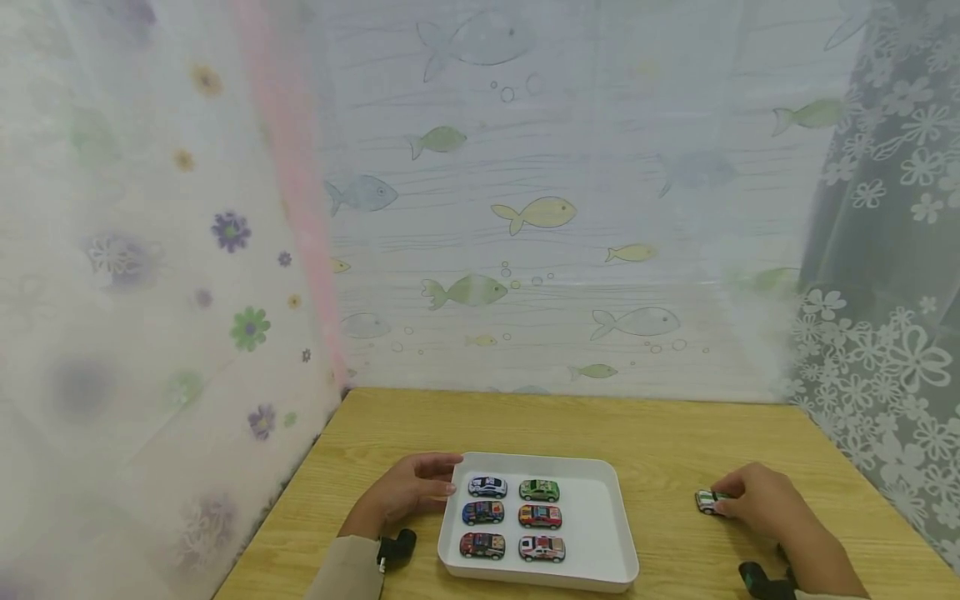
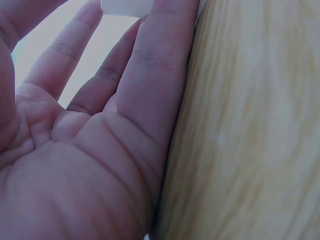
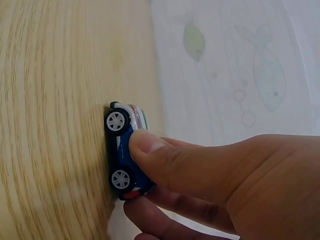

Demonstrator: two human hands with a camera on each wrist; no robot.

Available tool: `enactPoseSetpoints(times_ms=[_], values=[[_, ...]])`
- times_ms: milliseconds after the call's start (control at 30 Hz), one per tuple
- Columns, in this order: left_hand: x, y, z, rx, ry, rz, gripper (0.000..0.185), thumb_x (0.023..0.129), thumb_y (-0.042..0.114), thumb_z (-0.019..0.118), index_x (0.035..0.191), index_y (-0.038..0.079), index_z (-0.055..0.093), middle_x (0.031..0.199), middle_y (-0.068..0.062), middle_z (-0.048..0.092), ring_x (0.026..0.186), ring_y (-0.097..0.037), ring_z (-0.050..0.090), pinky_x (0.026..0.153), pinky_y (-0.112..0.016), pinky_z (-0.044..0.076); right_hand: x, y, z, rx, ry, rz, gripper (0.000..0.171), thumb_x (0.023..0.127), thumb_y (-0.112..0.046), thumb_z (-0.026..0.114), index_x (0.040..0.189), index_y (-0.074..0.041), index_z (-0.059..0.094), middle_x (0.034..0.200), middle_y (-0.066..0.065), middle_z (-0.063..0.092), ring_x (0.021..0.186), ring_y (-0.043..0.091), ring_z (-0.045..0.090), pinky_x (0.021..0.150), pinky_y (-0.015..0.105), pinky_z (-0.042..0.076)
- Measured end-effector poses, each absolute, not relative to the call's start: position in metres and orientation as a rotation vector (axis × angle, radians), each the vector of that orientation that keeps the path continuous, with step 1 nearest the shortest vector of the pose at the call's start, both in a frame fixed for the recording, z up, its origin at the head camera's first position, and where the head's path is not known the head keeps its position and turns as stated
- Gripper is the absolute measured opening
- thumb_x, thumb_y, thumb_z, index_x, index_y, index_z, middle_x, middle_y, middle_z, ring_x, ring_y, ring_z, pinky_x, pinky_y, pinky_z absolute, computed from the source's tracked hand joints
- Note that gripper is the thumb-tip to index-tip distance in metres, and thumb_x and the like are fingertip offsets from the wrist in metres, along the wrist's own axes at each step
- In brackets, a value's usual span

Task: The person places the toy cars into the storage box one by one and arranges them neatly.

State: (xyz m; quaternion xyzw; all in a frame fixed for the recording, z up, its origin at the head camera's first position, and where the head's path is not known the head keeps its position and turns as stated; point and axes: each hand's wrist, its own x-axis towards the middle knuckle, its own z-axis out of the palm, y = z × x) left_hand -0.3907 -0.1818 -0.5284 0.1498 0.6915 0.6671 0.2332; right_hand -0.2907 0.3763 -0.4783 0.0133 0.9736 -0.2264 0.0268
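Between your thumb and fingers, your right hand (image 1: 757,500) pinches a small toy car (image 1: 707,501); the wrist view shows the thumb pressed on the car's blue flank (image 3: 125,155) and another finger curled below it. Both visible wheels are against the wooden table (image 1: 675,425), so the car stands on the surface, at your fingertips and well apart from the tray. From the head view its near end reads white and green.

Your left hand (image 1: 408,492) lies flat-sided on the table, fingers straight and loosely spread, gripping nothing. Its fingertips reach the left rim of the white tray (image 1: 600,533); the wrist view shows the palm (image 2: 75,175) open, the little-finger edge along the wood and the white tray wall just past the fingertips. Whether the fingertips actually press the rim cannot be told.

Just beyond your left fingertips, inside the tray, six toy cars stand in two columns of three: on the side nearer those fingers a white-and-blue car (image 1: 487,486), a dark blue car (image 1: 483,512) and a red-and-dark car (image 1: 482,545); on the farther side a green car (image 1: 539,489), a red car (image 1: 540,516) and a white-and-red car (image 1: 542,547). None touches its neighbour.
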Motion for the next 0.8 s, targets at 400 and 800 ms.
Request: enactPoseSetpoints(times_ms=[400, 800], values=[[-0.39, -0.181, -0.527, 0.388, 1.888, 1.834, 0.057, 0.093, 0.008, 0.077, 0.147, 0.01, 0.058, 0.147, -0.018, 0.058, 0.129, -0.028, 0.062, 0.098, -0.045, 0.06, -0.292, 0.372, -0.471, -0.006, 3.006, -0.692, 0.029, 0.085, -0.028, 0.085, 0.109, -0.012, 0.081, 0.101, 0.003, 0.076, 0.094, 0.03, 0.07, 0.079, 0.054, 0.059], [-0.39, -0.182, -0.528, 0.382, 1.891, 1.828, 0.058, 0.092, 0.01, 0.078, 0.147, 0.011, 0.058, 0.147, -0.016, 0.059, 0.129, -0.027, 0.061, 0.098, -0.044, 0.06, -0.298, 0.34, -0.449, -0.091, 3.039, -0.819, 0.026, 0.087, -0.024, 0.083, 0.109, -0.01, 0.081, 0.097, 0.001, 0.076, 0.092, 0.026, 0.069, 0.073, 0.046, 0.059]])
